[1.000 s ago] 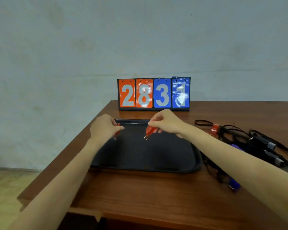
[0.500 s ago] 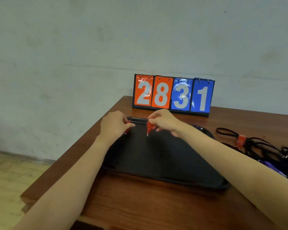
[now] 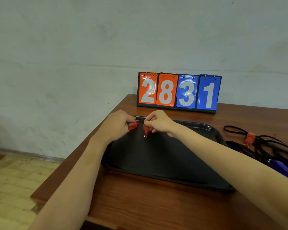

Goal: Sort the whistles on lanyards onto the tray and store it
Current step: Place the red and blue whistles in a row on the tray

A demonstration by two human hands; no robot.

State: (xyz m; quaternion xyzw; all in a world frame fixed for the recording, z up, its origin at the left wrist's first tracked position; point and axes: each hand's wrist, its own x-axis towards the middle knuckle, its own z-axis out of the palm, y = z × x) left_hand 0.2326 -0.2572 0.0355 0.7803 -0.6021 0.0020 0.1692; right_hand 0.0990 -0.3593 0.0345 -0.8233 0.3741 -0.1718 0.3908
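Head view
Count: two hands, two red whistles in the hands, one black tray, one scoreboard with four number cards, one heap of more lanyards at the right.
Left hand [image 3: 118, 125]: fingers are curled and pinch a red whistle [image 3: 133, 126] at the fingertips, over the far left corner of the tray.
Right hand [image 3: 158, 122]: thumb and fingers are curled and pinch a second red whistle [image 3: 146, 128], which hangs below the fingers; a small metal ring [image 3: 145, 136] hangs at its low end, just above the tray floor.
Relation: the two whistles are near each other but apart, both under the fingertips; I cannot tell if a cord joins them.
Tray [image 3: 165, 163]: black plastic, smooth, rectangular with round corners and a raised rim, lying on the table.
Table [image 3: 140, 201]: brown wood with visible grain.
Lanyard heap [image 3: 264, 143]: black cords tangled on the table right of the tray, with one red whistle and one purple piece in it; details are blurred.
Scoreboard [image 3: 179, 92]: glossy flip cards on rings, two orange and two blue, showing 2 8 3 1, standing behind the tray against the wall.
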